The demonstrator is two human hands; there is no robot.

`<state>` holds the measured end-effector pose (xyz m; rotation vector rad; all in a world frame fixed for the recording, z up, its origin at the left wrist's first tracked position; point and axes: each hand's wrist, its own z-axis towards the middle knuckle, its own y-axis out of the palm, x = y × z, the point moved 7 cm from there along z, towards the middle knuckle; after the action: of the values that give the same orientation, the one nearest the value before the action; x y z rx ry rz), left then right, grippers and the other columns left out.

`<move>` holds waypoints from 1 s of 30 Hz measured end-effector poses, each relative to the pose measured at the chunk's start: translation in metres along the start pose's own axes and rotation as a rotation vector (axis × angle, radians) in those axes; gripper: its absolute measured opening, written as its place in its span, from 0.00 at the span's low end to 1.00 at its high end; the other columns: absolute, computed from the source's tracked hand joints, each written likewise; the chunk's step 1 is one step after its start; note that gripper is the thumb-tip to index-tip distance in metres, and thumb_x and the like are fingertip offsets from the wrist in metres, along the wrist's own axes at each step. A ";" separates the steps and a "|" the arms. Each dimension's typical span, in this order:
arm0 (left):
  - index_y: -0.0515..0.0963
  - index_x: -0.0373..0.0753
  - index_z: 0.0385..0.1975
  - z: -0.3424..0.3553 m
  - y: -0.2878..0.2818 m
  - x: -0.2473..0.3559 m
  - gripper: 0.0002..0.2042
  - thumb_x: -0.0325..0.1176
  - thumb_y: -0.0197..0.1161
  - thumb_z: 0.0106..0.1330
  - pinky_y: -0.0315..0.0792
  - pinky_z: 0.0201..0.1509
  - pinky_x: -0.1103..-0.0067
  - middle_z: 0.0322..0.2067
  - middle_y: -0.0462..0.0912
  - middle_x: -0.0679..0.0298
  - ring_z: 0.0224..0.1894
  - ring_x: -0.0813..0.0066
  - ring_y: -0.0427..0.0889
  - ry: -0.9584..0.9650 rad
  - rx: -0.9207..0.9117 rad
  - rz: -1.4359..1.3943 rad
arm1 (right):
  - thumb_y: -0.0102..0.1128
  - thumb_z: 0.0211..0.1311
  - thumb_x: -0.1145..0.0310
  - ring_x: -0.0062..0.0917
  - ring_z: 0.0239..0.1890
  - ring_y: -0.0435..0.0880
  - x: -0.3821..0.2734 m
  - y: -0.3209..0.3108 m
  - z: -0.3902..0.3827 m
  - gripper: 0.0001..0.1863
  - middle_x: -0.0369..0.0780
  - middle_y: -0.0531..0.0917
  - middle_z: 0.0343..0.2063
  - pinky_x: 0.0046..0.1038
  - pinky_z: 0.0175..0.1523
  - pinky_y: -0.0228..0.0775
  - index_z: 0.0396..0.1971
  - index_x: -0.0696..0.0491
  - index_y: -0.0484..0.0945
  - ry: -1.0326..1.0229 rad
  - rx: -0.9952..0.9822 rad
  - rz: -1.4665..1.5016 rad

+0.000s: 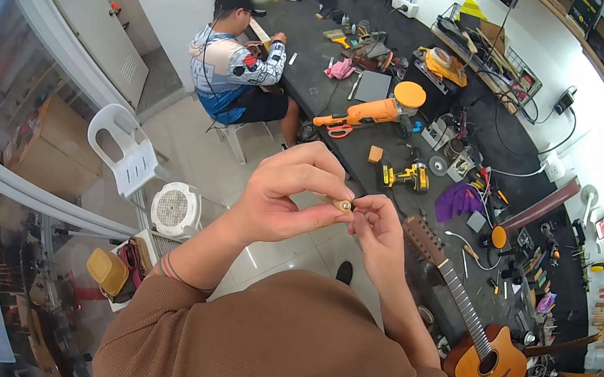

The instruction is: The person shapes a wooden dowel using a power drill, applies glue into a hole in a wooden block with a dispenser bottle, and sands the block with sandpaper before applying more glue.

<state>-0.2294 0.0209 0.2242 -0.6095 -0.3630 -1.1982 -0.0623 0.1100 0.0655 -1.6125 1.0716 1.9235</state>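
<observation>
One tan piece (pixel 343 205) is pointing rightward, the left grip (pixel 281 197) pinching it. The right grip (pixel 379 237) is adjoining, hold unclear.

Pinched between thumb and fingers of the left hand (pixel 289 196): a small tan piece (pixel 343 205), rounded at the visible end, with a pale, shiny spot there. Held aloft, rounded end toward the viewer, at the fingertips of the right hand (pixel 379 235); finer detail too small to tell.

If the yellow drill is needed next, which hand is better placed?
Probably the right hand, being nearer the yellow drill, though its fingers are close to the small tan piece that the left hand pinches.
</observation>
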 end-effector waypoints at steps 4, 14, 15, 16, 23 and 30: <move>0.89 0.32 0.48 0.017 0.017 -0.016 0.17 0.18 0.84 0.60 0.80 0.44 0.74 0.41 0.88 0.58 0.41 0.69 0.87 -0.064 -0.053 -0.035 | 0.65 0.80 0.78 0.19 0.44 0.82 -0.029 -0.016 0.006 0.08 0.34 0.80 0.42 0.25 0.53 0.76 0.53 0.57 0.82 -0.169 -0.035 -0.280; 0.86 0.28 0.55 0.043 0.048 -0.072 0.13 0.20 0.77 0.74 0.85 0.47 0.80 0.45 0.89 0.62 0.43 0.79 0.90 -0.463 0.181 -0.442 | 0.64 0.83 0.69 0.26 0.49 0.84 -0.036 -0.048 0.006 0.10 0.39 0.85 0.47 0.30 0.59 0.77 0.53 0.59 0.83 0.066 -0.301 -0.221; 0.86 0.28 0.56 0.046 0.049 -0.074 0.13 0.20 0.77 0.74 0.85 0.47 0.80 0.44 0.89 0.63 0.42 0.80 0.90 -0.488 0.194 -0.435 | 0.64 0.83 0.69 0.26 0.49 0.84 -0.038 -0.051 0.009 0.10 0.39 0.85 0.47 0.30 0.59 0.77 0.53 0.59 0.83 0.071 -0.317 -0.221; 0.86 0.28 0.56 0.048 0.050 -0.076 0.13 0.20 0.76 0.75 0.86 0.46 0.80 0.43 0.89 0.64 0.41 0.80 0.90 -0.512 0.210 -0.426 | 0.63 0.84 0.68 0.27 0.50 0.84 -0.039 -0.051 0.013 0.11 0.40 0.85 0.47 0.31 0.60 0.76 0.54 0.59 0.83 0.072 -0.369 -0.219; 0.85 0.29 0.58 0.050 0.047 -0.083 0.14 0.21 0.76 0.75 0.85 0.45 0.80 0.41 0.89 0.64 0.41 0.80 0.90 -0.509 0.353 -0.310 | 0.61 0.87 0.61 0.30 0.53 0.84 -0.052 -0.058 0.039 0.15 0.40 0.86 0.50 0.33 0.64 0.75 0.54 0.59 0.82 0.045 -0.632 -0.221; 0.80 0.31 0.64 0.049 0.043 -0.085 0.20 0.21 0.75 0.74 0.88 0.43 0.75 0.40 0.91 0.57 0.37 0.70 0.93 -0.446 0.490 -0.129 | 0.61 0.87 0.63 0.29 0.52 0.85 -0.044 -0.063 0.055 0.13 0.40 0.87 0.50 0.33 0.62 0.77 0.53 0.59 0.82 0.057 -0.805 -0.220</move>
<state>-0.2150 0.1251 0.2036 -0.4215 -1.0527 -1.0339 -0.0414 0.1985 0.0906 -2.0696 0.0781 2.2978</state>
